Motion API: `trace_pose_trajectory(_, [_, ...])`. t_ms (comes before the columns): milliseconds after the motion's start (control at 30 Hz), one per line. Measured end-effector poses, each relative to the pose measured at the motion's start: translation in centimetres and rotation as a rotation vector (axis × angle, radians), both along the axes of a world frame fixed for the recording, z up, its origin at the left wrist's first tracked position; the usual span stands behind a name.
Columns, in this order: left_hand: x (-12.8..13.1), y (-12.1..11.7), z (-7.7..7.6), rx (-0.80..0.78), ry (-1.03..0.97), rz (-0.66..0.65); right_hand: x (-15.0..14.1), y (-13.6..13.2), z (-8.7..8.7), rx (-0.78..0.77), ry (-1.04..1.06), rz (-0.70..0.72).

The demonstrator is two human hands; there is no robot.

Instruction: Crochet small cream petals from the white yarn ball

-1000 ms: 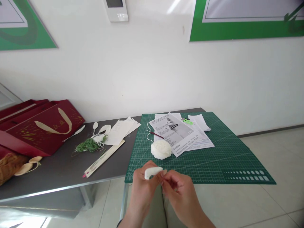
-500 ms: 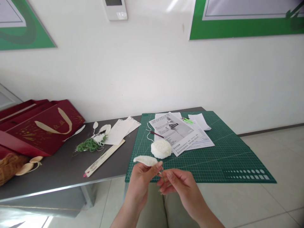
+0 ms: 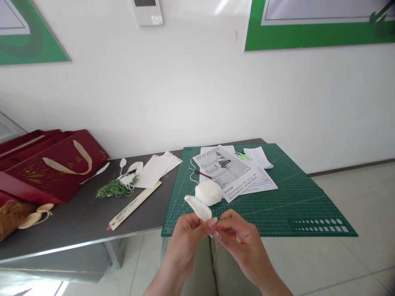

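A white crocheted petal (image 3: 199, 207) points up and to the left from my left hand (image 3: 189, 234), whose thumb and fingers are closed on its lower end. My right hand (image 3: 237, 236) is pinched right beside that end, its fingertips meeting those of the left. Between the two hands the petal's thin stem is mostly covered by the fingers. Just behind the petal lies a ball of white yarn (image 3: 209, 193), its loose strand running up to the left. A crochet hook with a dark red handle (image 3: 203, 174) rests beyond the ball.
Under the hands and yarn is a green cutting mat (image 3: 296, 197), with printed sheets (image 3: 230, 172) on it. To the left are green yarn (image 3: 112, 189), a paper strip (image 3: 135, 205), white leaf-shaped pieces (image 3: 123, 163) and red gift bags (image 3: 55, 168). A white wall (image 3: 197, 90) stands behind.
The petal has swung from lying nearly level to a steeper tilt, its tip moving right. My right hand has come closer to the left, so the fingertips now meet.
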State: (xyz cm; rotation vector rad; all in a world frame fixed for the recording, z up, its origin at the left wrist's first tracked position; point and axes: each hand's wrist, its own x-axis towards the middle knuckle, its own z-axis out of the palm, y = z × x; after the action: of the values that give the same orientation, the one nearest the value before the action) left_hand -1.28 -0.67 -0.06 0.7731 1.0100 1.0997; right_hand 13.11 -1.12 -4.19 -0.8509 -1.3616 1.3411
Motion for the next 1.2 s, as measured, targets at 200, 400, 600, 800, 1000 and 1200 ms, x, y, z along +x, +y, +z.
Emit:
trace_pose_trajectory(200, [-0.1,0.1,-0.4,0.009,0.037,-0.026,0.0,-0.3,0.3,0.080,-0.101,-0.061])
trace_pose_trajectory(400, [-0.5,-0.2,-0.7,-0.007,0.042,-0.071,0.0,0.0,0.4,0.107,-0.149,-0.106])
trace_pose_trajectory(600, [-1.0,-0.3,-0.5,0.028,0.093,-0.030,-0.2,0.0,0.7,0.115,-0.186,-0.057])
trace_pose_trajectory(800, [-1.3,0.0,-0.8,0.048,0.222,-0.018,-0.1,0.2,0.8,0.203,-0.321,-0.156])
trace_pose_trajectory(1000, [-1.6,0.2,-1.0,0.096,0.399,-0.046,0.0,0.0,1.1,0.364,-0.426,-0.185])
trace_pose_trajectory(1200, [-1.9,-0.4,-1.2,0.204,0.739,0.118,0.2,-0.6,1.2,0.390,-0.552,-0.196])
